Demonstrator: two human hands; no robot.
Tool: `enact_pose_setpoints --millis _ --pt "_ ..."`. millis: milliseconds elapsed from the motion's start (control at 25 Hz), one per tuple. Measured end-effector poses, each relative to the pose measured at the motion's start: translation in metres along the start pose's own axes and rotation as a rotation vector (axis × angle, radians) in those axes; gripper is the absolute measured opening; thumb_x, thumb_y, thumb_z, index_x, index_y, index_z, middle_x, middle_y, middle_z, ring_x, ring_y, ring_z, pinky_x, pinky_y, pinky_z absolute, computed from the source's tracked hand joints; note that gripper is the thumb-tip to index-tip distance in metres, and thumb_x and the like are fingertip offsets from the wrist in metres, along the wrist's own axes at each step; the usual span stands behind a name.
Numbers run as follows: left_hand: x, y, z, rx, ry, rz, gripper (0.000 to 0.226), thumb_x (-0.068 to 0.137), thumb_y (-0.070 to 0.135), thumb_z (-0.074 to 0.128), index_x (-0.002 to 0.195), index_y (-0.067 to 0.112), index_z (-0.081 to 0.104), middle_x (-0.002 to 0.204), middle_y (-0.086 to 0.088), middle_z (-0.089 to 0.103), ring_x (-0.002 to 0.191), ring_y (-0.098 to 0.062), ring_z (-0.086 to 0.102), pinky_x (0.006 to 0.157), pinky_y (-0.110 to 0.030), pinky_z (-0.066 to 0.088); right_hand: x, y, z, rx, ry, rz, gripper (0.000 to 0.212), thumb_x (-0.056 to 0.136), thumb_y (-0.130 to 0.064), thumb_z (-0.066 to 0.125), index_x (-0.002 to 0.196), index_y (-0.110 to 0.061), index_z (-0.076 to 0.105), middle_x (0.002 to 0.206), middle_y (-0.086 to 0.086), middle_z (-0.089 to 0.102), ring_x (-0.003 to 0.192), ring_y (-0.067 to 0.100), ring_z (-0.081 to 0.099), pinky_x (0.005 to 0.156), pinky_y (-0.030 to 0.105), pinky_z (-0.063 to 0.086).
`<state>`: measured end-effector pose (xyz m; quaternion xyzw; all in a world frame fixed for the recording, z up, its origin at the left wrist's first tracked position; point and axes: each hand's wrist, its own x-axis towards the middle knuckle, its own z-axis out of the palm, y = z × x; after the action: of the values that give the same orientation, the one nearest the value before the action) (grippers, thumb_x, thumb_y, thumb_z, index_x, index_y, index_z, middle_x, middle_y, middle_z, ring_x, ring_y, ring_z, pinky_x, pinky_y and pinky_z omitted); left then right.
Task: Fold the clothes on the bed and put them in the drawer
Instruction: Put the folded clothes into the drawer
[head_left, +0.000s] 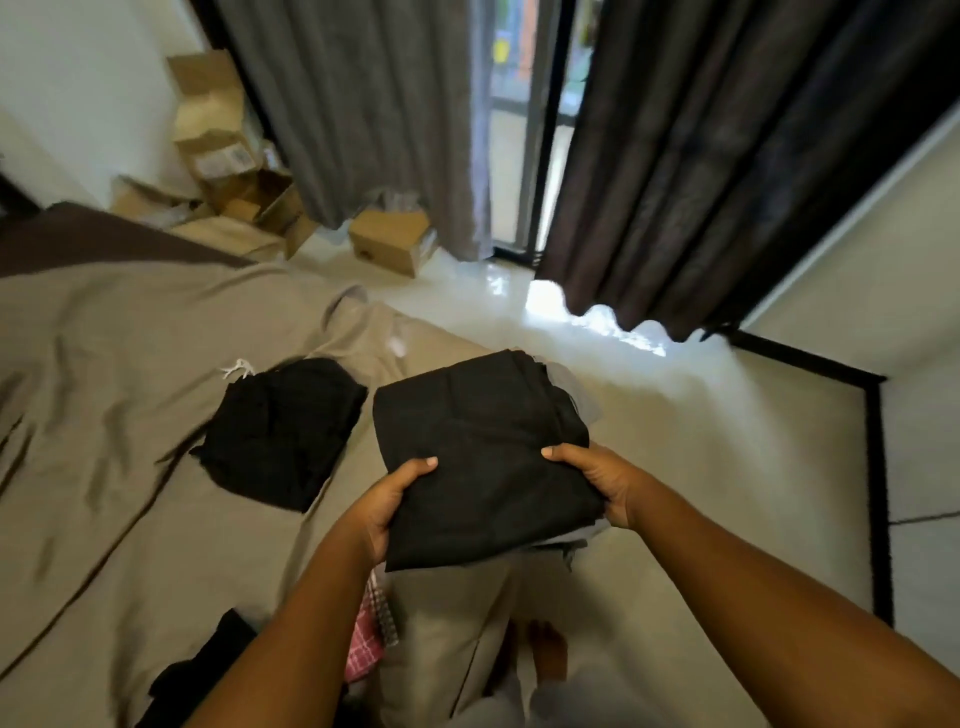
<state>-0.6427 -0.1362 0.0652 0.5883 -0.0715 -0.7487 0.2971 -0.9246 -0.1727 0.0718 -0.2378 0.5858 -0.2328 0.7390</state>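
Grip first: the left hand (387, 506) and the right hand (597, 483) each clamp one side of a folded black fabric bundle (483, 447), thumbs lying on top and the other fingers tucked out of sight beneath. Thin grey cloth layers (582, 402) peek from under its right edge, so this looks like a small stack, not one garment.

The bundle sits at centre frame, lifted clear of the taupe-sheeted bed (104, 364) and hanging over the bed's right margin. From the hands it reaches away toward the top of the frame, its far end unsupported. It looks about as wide as it is long. Both hands are equally near, one on each flank, so neither has the advantage.

A second folded black garment (280, 431) lies on the sheet just left of the bundle, apart from it.

No drawer is in view. My judgement is that folding of this stack is finished and carrying comes next. The free far end may droop or slide if the bundle tips forward.
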Motion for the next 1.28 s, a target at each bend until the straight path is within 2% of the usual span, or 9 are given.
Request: enact_pose_setpoints --millis 120,240,400,600,840,960,1120,1200,1280 --pt "-0.001 0.008 0.055 0.187 -0.097 0.012 0.052 0.082 0.035 0.076 0.124 0.006 0.068 0.116 -0.017 0.073 0.106 -0.035 0.071 0.096 -0.045 0.054 -0.048 0.011 -0.044 0.153 0.101 -0.100 0.042 0.089 -0.021 0.074 0.129 -0.014 0.063 0.110 0.012 0.077 0.096 0.029 0.076 0.074 0.035 0.061" --pt "0.000 0.001 0.120 0.379 -0.227 0.016 0.059 0.079 0.035 0.078 0.130 0.008 0.065 0.119 -0.016 0.072 0.109 -0.035 0.071 0.098 -0.047 0.054 -0.098 0.037 -0.089 0.294 0.225 -0.194 0.050 0.086 -0.020 0.077 0.133 -0.016 0.062 0.114 0.012 0.076 0.103 0.031 0.074 0.085 0.039 0.060" --pt "-0.009 -0.039 0.215 0.626 -0.388 0.015 0.052 0.084 0.032 0.075 0.129 0.009 0.064 0.118 -0.016 0.073 0.108 -0.035 0.071 0.098 -0.048 0.054 -0.174 0.099 -0.147 0.483 0.406 -0.289 0.052 0.084 -0.023 0.079 0.133 -0.016 0.061 0.115 0.012 0.076 0.105 0.031 0.073 0.095 0.044 0.057" --pt "-0.038 -0.153 0.319 0.905 -0.581 -0.036 0.051 0.084 0.030 0.074 0.130 0.010 0.063 0.116 -0.016 0.073 0.105 -0.036 0.071 0.092 -0.046 0.056 -0.280 0.222 -0.200 0.749 0.621 -0.356 0.053 0.083 -0.028 0.080 0.132 -0.017 0.063 0.116 0.012 0.075 0.106 0.032 0.072 0.096 0.044 0.057" --pt "-0.091 -0.310 0.411 1.226 -0.837 -0.133 0.050 0.085 0.029 0.074 0.130 0.012 0.059 0.115 -0.016 0.074 0.103 -0.036 0.072 0.085 -0.046 0.059 -0.390 0.376 -0.223 1.107 0.872 -0.394 0.058 0.078 -0.031 0.083 0.129 -0.011 0.065 0.114 0.017 0.075 0.106 0.036 0.072 0.096 0.045 0.057" --pt "-0.111 -0.375 0.449 1.357 -0.925 -0.118 0.057 0.083 0.033 0.077 0.132 0.015 0.055 0.115 -0.016 0.073 0.100 -0.035 0.073 0.078 -0.045 0.061 -0.430 0.424 -0.227 1.253 0.990 -0.423 0.047 0.082 -0.031 0.079 0.122 -0.009 0.067 0.107 0.016 0.077 0.102 0.035 0.073 0.087 0.041 0.058" --pt "-0.119 -0.447 0.497 1.516 -1.020 -0.143 0.065 0.079 0.038 0.082 0.135 0.018 0.053 0.117 -0.013 0.072 0.106 -0.035 0.070 0.090 -0.049 0.059 -0.456 0.472 -0.246 1.407 1.086 -0.412 0.050 0.082 -0.031 0.080 0.124 -0.008 0.067 0.109 0.016 0.076 0.104 0.033 0.073 0.093 0.043 0.057" --pt "-0.117 -0.478 0.520 1.598 -1.061 -0.137 0.059 0.084 0.037 0.078 0.134 0.017 0.052 0.117 -0.011 0.070 0.105 -0.031 0.068 0.084 -0.043 0.059 -0.457 0.489 -0.263 1.459 1.107 -0.391 0.055 0.079 -0.032 0.082 0.126 -0.009 0.066 0.110 0.015 0.076 0.104 0.034 0.073 0.094 0.044 0.057" --pt "-0.105 -0.509 0.545 1.661 -1.094 -0.159 0.055 0.087 0.036 0.075 0.133 0.019 0.050 0.116 -0.008 0.067 0.103 -0.028 0.067 0.074 -0.036 0.058 -0.456 0.501 -0.282 1.513 1.140 -0.375 0.051 0.081 -0.032 0.082 0.124 -0.010 0.066 0.109 0.014 0.077 0.103 0.034 0.072 0.085 0.041 0.058"
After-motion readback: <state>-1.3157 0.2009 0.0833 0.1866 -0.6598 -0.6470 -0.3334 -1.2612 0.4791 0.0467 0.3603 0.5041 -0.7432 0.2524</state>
